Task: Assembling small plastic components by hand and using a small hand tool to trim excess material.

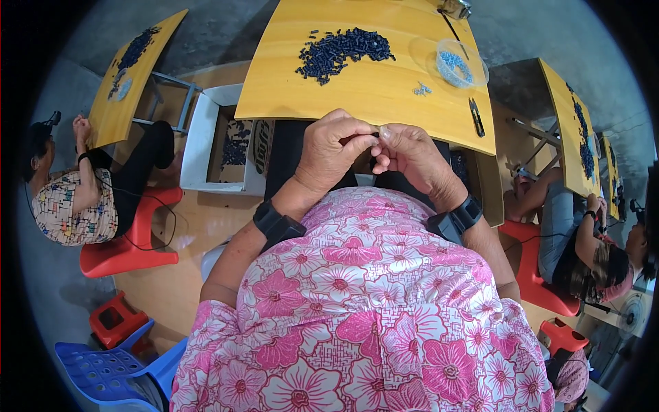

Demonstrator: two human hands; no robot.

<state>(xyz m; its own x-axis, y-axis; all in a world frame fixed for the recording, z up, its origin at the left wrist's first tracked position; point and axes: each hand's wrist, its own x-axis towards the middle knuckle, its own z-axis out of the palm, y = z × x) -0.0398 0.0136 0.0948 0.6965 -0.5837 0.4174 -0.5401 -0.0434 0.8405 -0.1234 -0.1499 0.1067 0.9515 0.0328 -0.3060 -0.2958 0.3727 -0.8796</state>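
Observation:
My left hand (336, 147) and my right hand (415, 154) meet just off the table's near edge, fingertips pinched together. Between them is a small black piece (375, 136), mostly covered by the fingers; it resembles the short black tubes heaped on the table. That pile of black tubes (343, 53) lies beyond my hands on the yellow table (274, 75). Toward the right stands a clear plastic bowl (484, 73) of small pale-blue pieces (453, 67). A few of these loose pieces (423, 89) lie beside it. Black thread snips (476, 117) rest near the right edge.
A white box (194, 154) with black pieces inside stands on the floor left of my table. Co-workers sit at yellow tables on the left (130, 75) and right (568, 137). A blue plastic chair (103, 371) is behind me at left.

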